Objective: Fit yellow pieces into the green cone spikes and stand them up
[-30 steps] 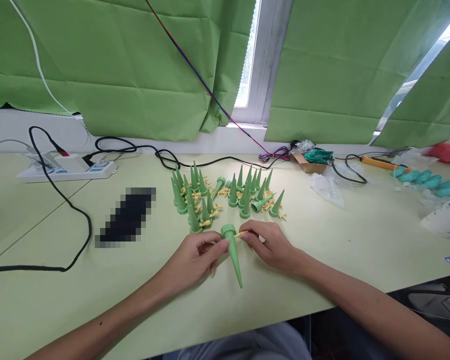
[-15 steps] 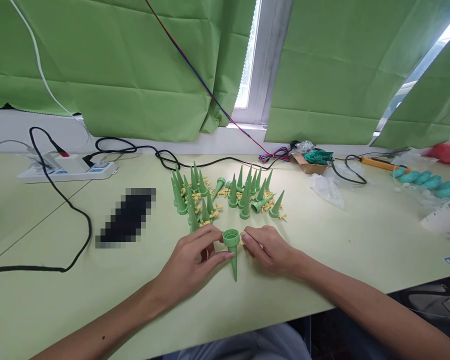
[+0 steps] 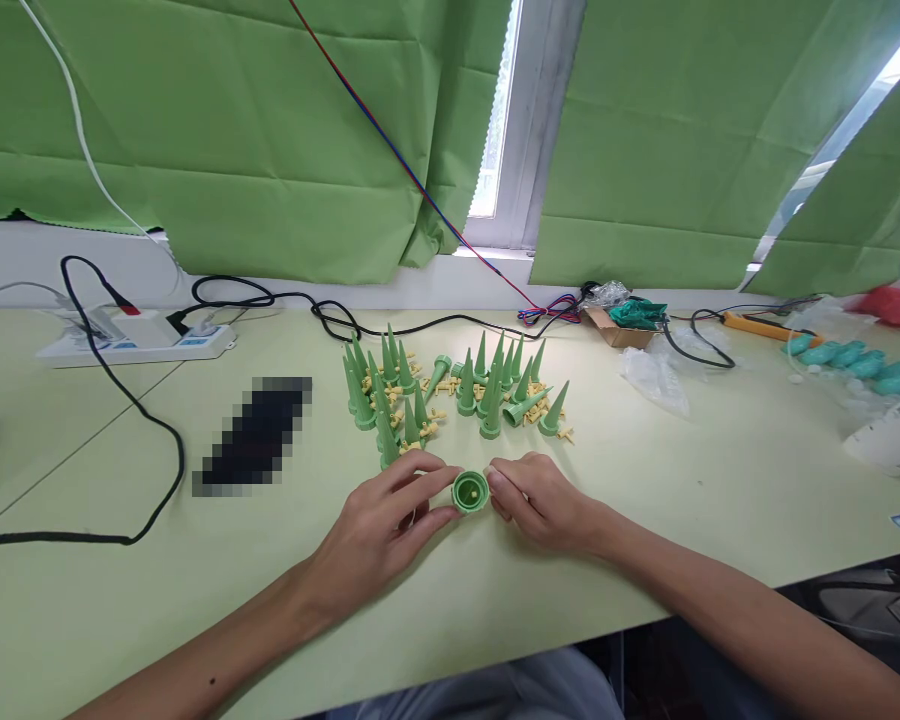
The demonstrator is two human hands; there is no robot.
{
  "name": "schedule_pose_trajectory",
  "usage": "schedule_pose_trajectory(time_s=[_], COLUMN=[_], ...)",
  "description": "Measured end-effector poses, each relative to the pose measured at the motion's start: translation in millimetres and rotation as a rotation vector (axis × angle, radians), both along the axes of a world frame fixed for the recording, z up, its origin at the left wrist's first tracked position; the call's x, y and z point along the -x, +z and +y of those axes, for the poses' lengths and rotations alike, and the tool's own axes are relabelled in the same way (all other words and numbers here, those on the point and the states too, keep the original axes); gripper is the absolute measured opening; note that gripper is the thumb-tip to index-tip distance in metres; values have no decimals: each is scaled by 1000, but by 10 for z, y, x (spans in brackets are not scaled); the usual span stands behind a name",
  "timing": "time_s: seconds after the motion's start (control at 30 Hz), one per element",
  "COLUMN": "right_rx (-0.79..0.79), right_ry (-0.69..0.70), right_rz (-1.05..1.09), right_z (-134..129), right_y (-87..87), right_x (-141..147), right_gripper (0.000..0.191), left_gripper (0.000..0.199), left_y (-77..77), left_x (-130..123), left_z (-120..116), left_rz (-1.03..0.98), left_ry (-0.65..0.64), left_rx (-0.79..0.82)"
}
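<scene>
Between thumb and fingertips, my left hand (image 3: 391,522) holds a green plastic watering spike (image 3: 470,491). Its threaded round mouth faces me, and a small yellow tip shows inside. My right hand (image 3: 537,500) is closed at the spike's right side, pinching a small yellow valve that its fingers now hide almost fully. Beyond my hands, several like green spikes stand point up in a left group (image 3: 361,412) and a right group (image 3: 489,420); a few lie on their sides. Small yellow valves (image 3: 534,408) are scattered among them, and some sit fitted in the spikes' sides.
A pixelated dark object (image 3: 255,435) lies on the table (image 3: 682,530) to the left. Behind it are a white power strip (image 3: 142,345) and black cables (image 3: 292,294). At the right are a small carton (image 3: 621,332), a clear plastic bag (image 3: 654,378) and teal bulb-shaped items (image 3: 862,364).
The green spike has tipped so its mouth turns toward me and its point is out of sight. The yellow valve at its side has become hidden. Both hands stay nearly in place.
</scene>
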State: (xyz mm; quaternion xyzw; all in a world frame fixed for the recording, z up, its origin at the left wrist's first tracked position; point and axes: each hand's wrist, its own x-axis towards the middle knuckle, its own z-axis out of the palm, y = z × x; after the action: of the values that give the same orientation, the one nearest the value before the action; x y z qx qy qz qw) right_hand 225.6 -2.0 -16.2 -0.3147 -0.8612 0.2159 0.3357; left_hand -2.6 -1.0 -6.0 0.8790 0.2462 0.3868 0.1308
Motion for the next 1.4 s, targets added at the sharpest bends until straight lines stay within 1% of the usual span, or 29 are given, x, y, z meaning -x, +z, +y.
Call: schedule_pose_trajectory(time_s=[0.13,0.23,0.37,0.47,0.53,0.57,0.63,0.7,0.77,0.83,0.93,1.03,1.27,1.4], right_rx=[-19,-42,-105,-134,-158,-173,-202,-218,-225,-221,-201,-175,-126,-99], right_ry=[6,-5,-57,-84,-89,-91,-94,-92,-87,-78,-47,-28,-33,-19], right_rz=[4,16,44,62,67,66,67,77,87,86,87,103,55,18], right_z=[1,3,13,19,20,20,19,20,23,27,31,32,35,30], right_y=[-7,-10,-24,-34,-36,-35,-31,-27,-25,-24,-22,-24,-50,-52], right_x=[0,3,4,4,6,8,11,13,12,9,3,3,-7,-16], right_gripper=[35,34,34,34,35,35,35,34,34,33,29,27,26,23], left_gripper=[22,25,27,19,16,20,36,52,61,62,57,54,39,35], left_y=[0,-6,-18,-8,11,20,28,14,-17,-47,-64,-52,10,45], left_x=[8,6,7,2,-12,-21,-39,-50,-54,-52,-49,-47,-33,-18], left_z=[-1,-1,-6,2,14,21,35,47,55,59,60,65,70,65], left_rz=[29,37,27,11,33,51,73,66,41,35,17,-12,-56,-90], left_ry=[12,11,21,86,122,132,135,117,66,-5,-80,-100,-92,-96], left_rx=[-8,10,81,180,281,348,523,739,941,1068,1175,1217,1176,1146])
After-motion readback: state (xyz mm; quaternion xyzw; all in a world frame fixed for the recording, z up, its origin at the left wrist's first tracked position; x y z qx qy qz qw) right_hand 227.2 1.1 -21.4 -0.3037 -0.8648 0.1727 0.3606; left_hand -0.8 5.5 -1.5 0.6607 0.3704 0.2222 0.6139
